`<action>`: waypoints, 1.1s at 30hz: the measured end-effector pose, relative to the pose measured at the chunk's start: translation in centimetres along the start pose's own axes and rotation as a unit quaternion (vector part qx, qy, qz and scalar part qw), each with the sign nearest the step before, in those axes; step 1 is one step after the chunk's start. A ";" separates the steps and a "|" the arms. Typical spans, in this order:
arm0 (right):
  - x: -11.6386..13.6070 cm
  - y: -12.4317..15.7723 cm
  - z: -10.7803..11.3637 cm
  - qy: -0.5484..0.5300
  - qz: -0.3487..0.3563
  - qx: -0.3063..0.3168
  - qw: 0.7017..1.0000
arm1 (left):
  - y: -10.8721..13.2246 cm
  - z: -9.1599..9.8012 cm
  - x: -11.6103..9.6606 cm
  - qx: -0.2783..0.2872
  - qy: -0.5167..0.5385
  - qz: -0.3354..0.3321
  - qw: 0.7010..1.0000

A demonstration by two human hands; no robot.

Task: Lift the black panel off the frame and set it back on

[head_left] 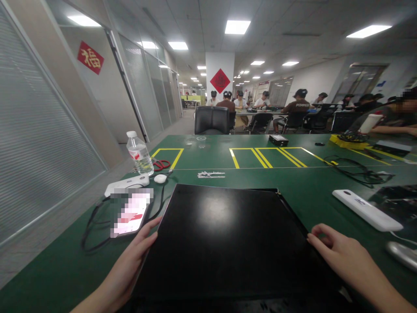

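A flat black screen panel (224,234) with a soft glare on it fills the front middle. Along its far right side a thin black frame (289,208) shows from under it, so the two lie slightly out of line. My left hand (137,248) grips the panel's left edge, thumb and fingers at the side. On the right edge, my right hand (335,248) pinches with thumb and forefinger; whether panel, frame or both are in the pinch I cannot tell. The near edge of the panel runs into shadow at the bottom.
A lit phone (133,213), a white power bank (127,184), a water bottle (139,152) and red-handled scissors (161,164) lie left on the green table (65,256). Another white power bank (366,209) and black cables (365,174) are right. People sit beyond.
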State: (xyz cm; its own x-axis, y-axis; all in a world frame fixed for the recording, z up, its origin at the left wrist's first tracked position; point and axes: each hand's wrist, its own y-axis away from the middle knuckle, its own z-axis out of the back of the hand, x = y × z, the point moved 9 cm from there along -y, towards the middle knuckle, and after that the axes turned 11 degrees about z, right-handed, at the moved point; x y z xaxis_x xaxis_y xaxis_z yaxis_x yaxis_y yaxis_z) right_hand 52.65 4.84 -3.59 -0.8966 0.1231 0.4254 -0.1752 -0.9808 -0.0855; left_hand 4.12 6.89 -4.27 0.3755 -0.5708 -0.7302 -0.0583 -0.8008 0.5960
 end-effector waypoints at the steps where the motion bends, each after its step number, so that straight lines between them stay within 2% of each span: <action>1: 0.1 0.0 0.1 -0.002 0.003 -0.003 1.000 | 0.0 0.1 0.0 -0.003 0.000 0.000 1.000; 21: -0.4 0.0 -0.2 -0.035 -0.002 0.013 0.999 | 0.1 0.0 0.6 0.003 0.020 0.004 1.000; 33: -0.2 0.1 -0.3 -0.040 -0.020 0.037 0.998 | 0.3 0.1 0.2 -0.021 0.005 -0.013 1.000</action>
State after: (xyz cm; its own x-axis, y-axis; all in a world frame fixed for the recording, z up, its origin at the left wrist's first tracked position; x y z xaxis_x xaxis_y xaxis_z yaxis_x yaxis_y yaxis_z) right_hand 52.72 4.78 -4.01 -0.8536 0.1519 0.4983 -0.1760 -0.9844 -0.0013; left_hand 4.06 6.51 -4.25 0.3861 -0.5477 -0.7423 -0.0096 -0.8070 0.5905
